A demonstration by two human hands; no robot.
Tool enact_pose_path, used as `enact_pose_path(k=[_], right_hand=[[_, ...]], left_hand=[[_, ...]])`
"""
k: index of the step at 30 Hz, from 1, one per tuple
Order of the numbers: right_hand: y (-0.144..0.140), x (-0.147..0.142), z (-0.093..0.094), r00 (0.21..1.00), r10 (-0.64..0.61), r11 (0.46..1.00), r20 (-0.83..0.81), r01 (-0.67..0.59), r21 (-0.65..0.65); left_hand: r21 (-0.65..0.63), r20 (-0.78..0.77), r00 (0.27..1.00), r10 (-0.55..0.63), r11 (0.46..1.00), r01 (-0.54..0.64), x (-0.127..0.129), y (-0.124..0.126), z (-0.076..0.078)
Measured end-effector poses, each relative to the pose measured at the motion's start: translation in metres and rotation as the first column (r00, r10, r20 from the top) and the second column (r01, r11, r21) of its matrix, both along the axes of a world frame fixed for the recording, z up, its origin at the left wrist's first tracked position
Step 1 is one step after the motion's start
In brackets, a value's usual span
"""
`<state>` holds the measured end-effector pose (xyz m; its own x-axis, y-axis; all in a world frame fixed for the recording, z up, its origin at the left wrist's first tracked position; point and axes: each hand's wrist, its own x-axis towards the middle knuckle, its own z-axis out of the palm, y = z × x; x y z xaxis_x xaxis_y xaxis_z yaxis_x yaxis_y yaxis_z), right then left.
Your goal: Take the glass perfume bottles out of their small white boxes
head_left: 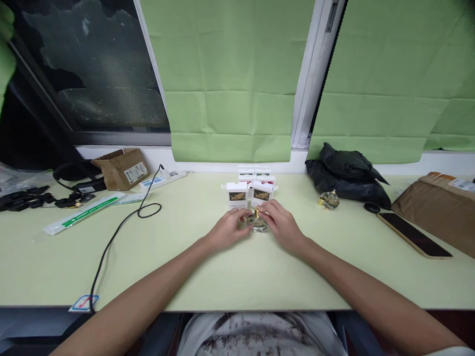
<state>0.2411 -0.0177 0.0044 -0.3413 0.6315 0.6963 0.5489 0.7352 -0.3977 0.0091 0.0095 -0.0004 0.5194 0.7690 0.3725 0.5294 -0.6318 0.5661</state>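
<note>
At the left end of a pale green table point(208, 289), a tangle of black straps or cables point(33, 199) lay near an open cardboard box point(120, 170), with a clear packet point(89, 212) bearing a green label on their near side. A black cord point(107, 247) ran from beside a white power strip point(168, 179) down to the near edge, left of the person's left forearm point(159, 277). At the middle, the left hand point(227, 231) curled its thumb and fingers around the left side of a small glass bottle point(258, 225), which appeared to stand upright on the table, near two white boxes point(237, 196) with raised flaps; more boxes point(256, 172) stood farther back. The right hand point(284, 226) pinched the bottle's gold-coloured top point(257, 212) between thumb and fingers; how firmly that top was seated could not be told. The likeliest trouble lay here: smooth glass and an uneven pull between the hands could have let the bottle slip or tip, and a knock toward the far side could have toppled a box. A loose top might also have come away suddenly. To the right, a second glass bottle point(329, 200) sat on the near side of black plastic bags point(347, 173), where a sweep of the right arm point(352, 277) might have caught it; farther right lay a small black object point(371, 207), a phone point(413, 235) and a brown parcel point(438, 212)
</note>
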Motion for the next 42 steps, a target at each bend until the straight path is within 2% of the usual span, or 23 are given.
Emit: enact_pose_path(k=[8, 18, 24, 26, 29, 32, 34, 36, 40, 42], right_hand=[[0.002, 0.0, -0.001, 1.0, 0.014, 1.0, -0.001, -0.014, 0.0], [0.002, 0.001, 0.001, 1.0, 0.016, 1.0, 0.0, -0.016, 0.021], [0.0, 0.001, 0.004, 1.0, 0.005, 1.0, 0.015, -0.005, 0.013], [-0.001, 0.001, 0.005, 1.0, -0.005, 1.0, 0.02, 0.005, 0.015], [-0.001, 0.0, 0.004, 0.999, -0.021, 1.0, 0.028, 0.02, 0.023], [-0.002, -0.001, 0.004, 0.999, -0.029, 0.999, 0.027, 0.028, 0.025], [-0.003, -0.001, 0.005, 0.999, -0.034, 0.999, 0.023, 0.034, 0.011], [-0.005, -0.002, 0.006, 0.999, -0.042, 0.999, 0.021, 0.043, -0.01], [-0.006, -0.002, 0.007, 0.997, -0.07, 0.996, 0.031, 0.072, -0.051], [-0.005, -0.001, 0.005, 0.995, -0.098, 0.991, 0.026, 0.1, -0.085]], left_hand=[[0.0, -0.023, 1.0, -0.003, 1.0, 0.003, 0.002, -0.002, 0.005], [0.029, -0.011, 1.0, -0.011, 1.0, 0.012, -0.007, 0.005, -0.005], [0.069, -0.007, 0.999, -0.042, 0.997, 0.043, -0.018, 0.007, 0.009], [0.084, 0.025, 1.0, 0.013, 0.996, -0.015, -0.023, 0.01, 0.012], [0.112, 0.114, 0.978, 0.175, 0.976, -0.188, -0.027, 0.016, 0.012], [0.182, 0.27, 0.902, 0.336, 0.902, -0.391, -0.027, 0.024, 0.009], [0.223, 0.367, 0.858, 0.359, 0.862, -0.456, -0.026, 0.03, 0.009], [0.231, 0.399, 0.859, 0.32, 0.872, -0.432, -0.025, 0.035, 0.01], [0.186, 0.325, 0.919, 0.225, 0.937, -0.295, -0.023, 0.044, 0.011], [0.208, 0.3, 0.931, 0.206, 0.939, -0.275, -0.023, 0.046, 0.008]])
